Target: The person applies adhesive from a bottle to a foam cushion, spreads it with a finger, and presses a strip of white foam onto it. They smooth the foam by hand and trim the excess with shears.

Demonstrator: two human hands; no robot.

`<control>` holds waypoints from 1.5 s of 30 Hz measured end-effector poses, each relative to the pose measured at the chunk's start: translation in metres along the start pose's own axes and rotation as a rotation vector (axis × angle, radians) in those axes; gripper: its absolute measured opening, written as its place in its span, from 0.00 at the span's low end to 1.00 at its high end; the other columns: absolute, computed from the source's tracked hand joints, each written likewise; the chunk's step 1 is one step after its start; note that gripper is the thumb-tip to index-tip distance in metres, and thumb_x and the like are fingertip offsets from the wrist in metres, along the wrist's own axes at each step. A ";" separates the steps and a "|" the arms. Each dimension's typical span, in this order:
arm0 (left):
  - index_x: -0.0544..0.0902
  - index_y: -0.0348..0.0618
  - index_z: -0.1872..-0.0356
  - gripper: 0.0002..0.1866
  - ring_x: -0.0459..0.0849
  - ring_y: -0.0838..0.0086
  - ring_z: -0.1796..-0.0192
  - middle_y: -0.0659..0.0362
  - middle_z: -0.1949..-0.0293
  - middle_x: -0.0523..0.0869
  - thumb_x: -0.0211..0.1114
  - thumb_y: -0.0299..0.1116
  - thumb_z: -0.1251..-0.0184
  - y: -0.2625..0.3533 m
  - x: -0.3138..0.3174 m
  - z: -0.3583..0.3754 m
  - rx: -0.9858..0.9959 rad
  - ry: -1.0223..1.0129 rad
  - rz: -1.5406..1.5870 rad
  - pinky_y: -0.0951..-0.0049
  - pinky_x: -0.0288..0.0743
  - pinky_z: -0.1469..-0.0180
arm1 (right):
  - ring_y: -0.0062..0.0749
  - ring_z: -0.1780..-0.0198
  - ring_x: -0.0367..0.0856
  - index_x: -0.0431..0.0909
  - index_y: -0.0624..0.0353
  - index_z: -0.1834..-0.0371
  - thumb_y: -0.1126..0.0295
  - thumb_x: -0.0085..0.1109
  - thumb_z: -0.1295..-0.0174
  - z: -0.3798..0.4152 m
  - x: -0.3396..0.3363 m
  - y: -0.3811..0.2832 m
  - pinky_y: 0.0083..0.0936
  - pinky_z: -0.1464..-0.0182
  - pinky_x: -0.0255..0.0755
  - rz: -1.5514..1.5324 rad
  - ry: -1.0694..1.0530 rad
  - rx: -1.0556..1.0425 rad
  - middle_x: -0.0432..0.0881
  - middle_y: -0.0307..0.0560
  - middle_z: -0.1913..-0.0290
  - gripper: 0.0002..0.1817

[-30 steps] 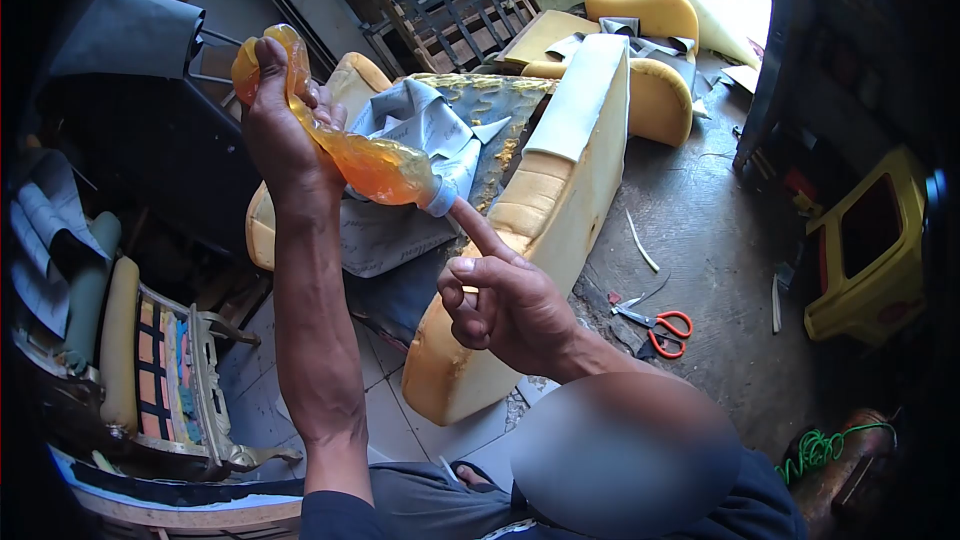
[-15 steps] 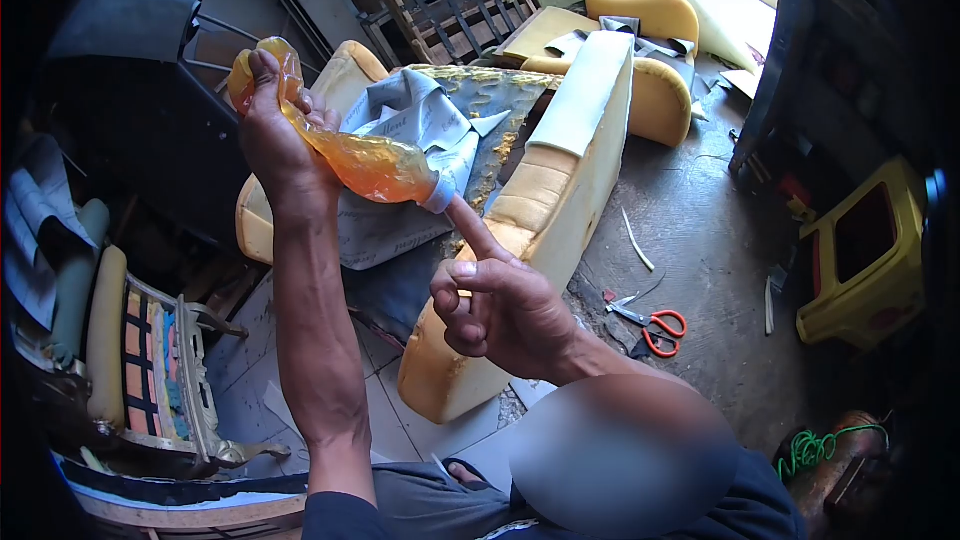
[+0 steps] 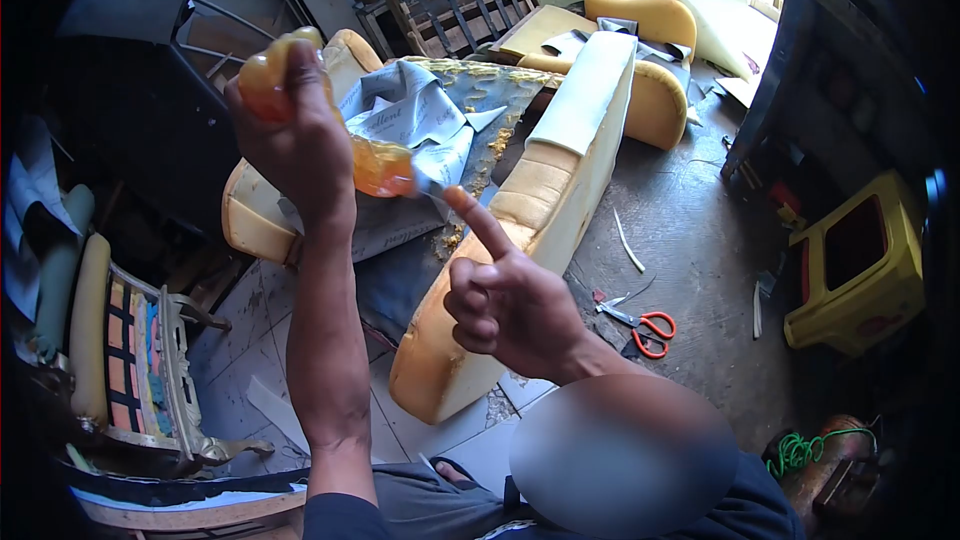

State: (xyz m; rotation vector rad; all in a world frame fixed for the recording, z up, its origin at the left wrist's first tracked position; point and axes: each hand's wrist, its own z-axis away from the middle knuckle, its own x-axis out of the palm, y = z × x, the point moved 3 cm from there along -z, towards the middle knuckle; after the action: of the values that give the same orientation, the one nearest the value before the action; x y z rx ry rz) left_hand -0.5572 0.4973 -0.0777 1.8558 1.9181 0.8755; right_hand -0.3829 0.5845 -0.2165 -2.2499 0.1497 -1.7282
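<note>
Head view: orange bottle (image 3: 382, 168), long axis aslant, neck (image 3: 428, 186) toward right hand (image 3: 515, 302)

One bottle (image 3: 383, 168), one pair of scissors (image 3: 631, 319) and one green cord (image 3: 795, 453) are visible.

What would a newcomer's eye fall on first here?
Likely the crumpled bottle of orange liquid, gripped in the left hand at upper left. Next, perhaps, the yellow foam-padded sofa piece slanting through the middle, and the orange-handled scissors on the floor to its right.
</note>
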 end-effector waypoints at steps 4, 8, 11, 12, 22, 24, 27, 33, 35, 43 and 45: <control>0.79 0.47 0.57 0.18 0.77 0.81 0.74 0.64 0.69 0.79 0.65 0.52 0.24 -0.069 -0.036 -0.006 -0.202 0.171 0.156 0.74 0.73 0.72 | 0.27 0.72 0.76 0.52 0.50 0.15 0.72 0.55 0.34 0.030 0.030 -0.053 0.25 0.71 0.75 0.196 -0.142 -0.254 0.73 0.45 0.67 0.42; 0.77 0.50 0.64 0.21 0.71 0.76 0.77 0.65 0.78 0.71 0.56 0.57 0.20 -0.117 -0.090 -0.012 -0.745 0.247 0.520 0.71 0.72 0.71 | 0.21 0.63 0.75 0.75 0.56 0.28 0.74 0.55 0.37 0.017 -0.012 -0.129 0.22 0.58 0.76 1.252 0.289 -0.351 0.72 0.38 0.63 0.29; 0.76 0.48 0.67 0.24 0.73 0.70 0.75 0.62 0.79 0.74 0.52 0.58 0.18 -0.141 -0.120 -0.015 -0.847 0.159 0.653 0.64 0.75 0.66 | 0.17 0.58 0.71 0.82 0.59 0.36 0.74 0.53 0.38 0.008 -0.059 -0.167 0.19 0.49 0.71 1.833 0.425 -0.305 0.69 0.32 0.62 0.25; 0.76 0.48 0.68 0.25 0.73 0.70 0.74 0.62 0.79 0.74 0.51 0.59 0.18 -0.140 -0.123 -0.015 -0.860 0.162 0.668 0.63 0.75 0.65 | 0.16 0.63 0.70 0.81 0.56 0.34 0.74 0.52 0.37 0.010 -0.070 -0.171 0.17 0.56 0.72 1.774 0.480 -0.256 0.69 0.30 0.62 0.26; 0.74 0.52 0.68 0.22 0.71 0.73 0.76 0.64 0.79 0.73 0.53 0.57 0.18 -0.135 -0.126 -0.008 -0.885 0.165 0.718 0.70 0.72 0.69 | 0.12 0.71 0.68 0.74 0.57 0.26 0.77 0.52 0.34 0.029 -0.097 -0.113 0.14 0.70 0.70 1.303 0.588 -0.214 0.70 0.29 0.65 0.30; 0.74 0.52 0.68 0.22 0.71 0.74 0.76 0.64 0.79 0.72 0.53 0.57 0.18 -0.133 -0.121 -0.009 -0.878 0.187 0.711 0.70 0.72 0.69 | 0.10 0.74 0.67 0.75 0.58 0.27 0.76 0.51 0.32 0.037 -0.082 -0.083 0.13 0.72 0.66 1.252 0.512 -0.131 0.71 0.28 0.68 0.28; 0.74 0.52 0.64 0.20 0.71 0.75 0.76 0.64 0.78 0.72 0.54 0.55 0.17 -0.144 -0.119 -0.010 -0.879 0.214 0.701 0.72 0.71 0.71 | 0.11 0.78 0.64 0.71 0.61 0.24 0.74 0.51 0.33 0.023 -0.073 -0.103 0.14 0.78 0.60 1.222 0.545 -0.142 0.69 0.29 0.71 0.30; 0.75 0.50 0.65 0.20 0.72 0.75 0.76 0.62 0.78 0.74 0.54 0.54 0.17 -0.155 -0.113 -0.011 -0.806 0.184 0.750 0.71 0.73 0.70 | 0.11 0.83 0.58 0.67 0.54 0.20 0.76 0.51 0.35 0.010 -0.044 -0.118 0.14 0.82 0.54 1.430 0.508 0.247 0.64 0.27 0.80 0.36; 0.75 0.50 0.65 0.20 0.73 0.75 0.76 0.62 0.78 0.74 0.55 0.54 0.18 -0.147 -0.108 -0.011 -0.826 0.221 0.770 0.71 0.73 0.70 | 0.14 0.80 0.63 0.67 0.49 0.19 0.73 0.53 0.35 0.003 -0.044 -0.138 0.18 0.77 0.61 1.522 0.517 0.253 0.67 0.28 0.79 0.37; 0.74 0.51 0.63 0.19 0.73 0.76 0.76 0.63 0.77 0.73 0.55 0.54 0.18 -0.128 -0.092 -0.004 -0.837 0.275 0.746 0.72 0.73 0.70 | 0.20 0.78 0.75 0.70 0.42 0.21 0.72 0.54 0.40 -0.033 -0.020 -0.139 0.27 0.69 0.77 2.033 0.522 0.458 0.77 0.38 0.78 0.38; 0.74 0.52 0.63 0.19 0.72 0.76 0.76 0.63 0.77 0.72 0.55 0.54 0.18 -0.133 -0.091 -0.006 -0.875 0.287 0.756 0.72 0.73 0.70 | 0.21 0.77 0.76 0.70 0.40 0.21 0.71 0.55 0.39 -0.044 -0.037 -0.158 0.28 0.69 0.76 2.071 0.564 0.412 0.79 0.40 0.75 0.38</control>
State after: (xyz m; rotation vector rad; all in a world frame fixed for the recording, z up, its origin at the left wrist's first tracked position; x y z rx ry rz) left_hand -0.6555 0.4117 -0.1732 1.8657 0.6161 1.8931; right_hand -0.4510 0.7371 -0.1935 -0.3429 1.3764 -0.7562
